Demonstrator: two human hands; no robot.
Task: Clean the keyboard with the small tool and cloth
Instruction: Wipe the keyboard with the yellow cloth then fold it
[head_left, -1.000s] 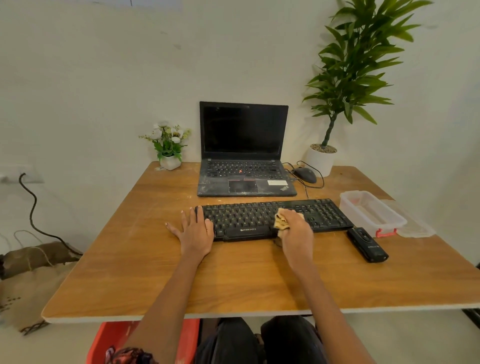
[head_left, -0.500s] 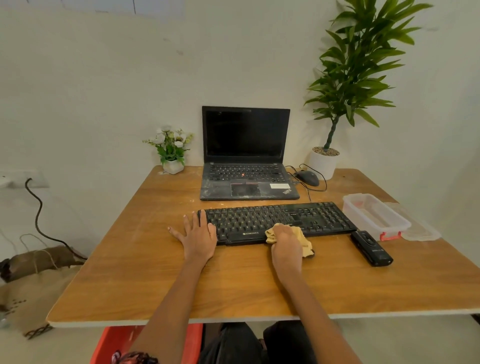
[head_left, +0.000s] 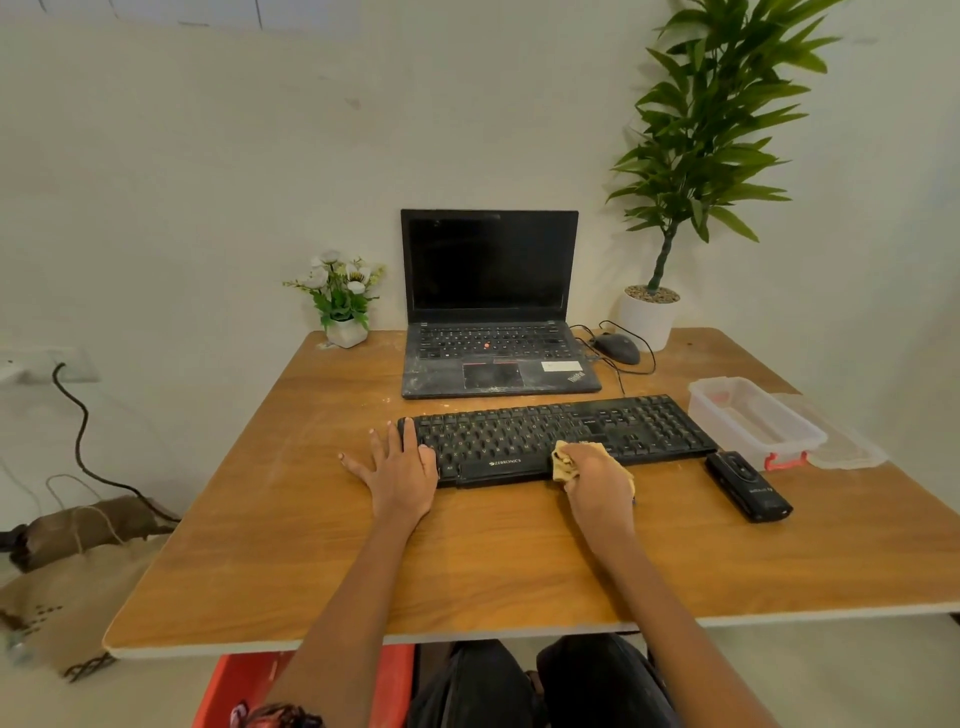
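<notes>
Surface: a brown wood-grain tabletop (head_left: 291, 525) under both hands, dusted with pale specks.
Laptop: an open black dusty laptop (head_left: 493, 312) with a dark screen, beyond both hands, past the keyboard.
Keyboard: a long black plastic keyboard (head_left: 550, 434) lying flat between the hands and the laptop.
Box: a clear plastic rectangular box (head_left: 753, 421) with a red clip, beyond and to the right of the right hand.
Left hand: the left hand (head_left: 397, 470) lies flat with its fingers straight and spread, on the surface and touching the keyboard's left end.
Right hand: the right hand (head_left: 597, 480) has its fingers curled round the cloth at the keyboard's near edge.
Device: a small black oblong device (head_left: 748, 486), to the right of the right hand, apart from it.
Cloth: a crumpled yellow cloth (head_left: 566, 460) bunched in the right hand, touching the keyboard's front edge.
</notes>
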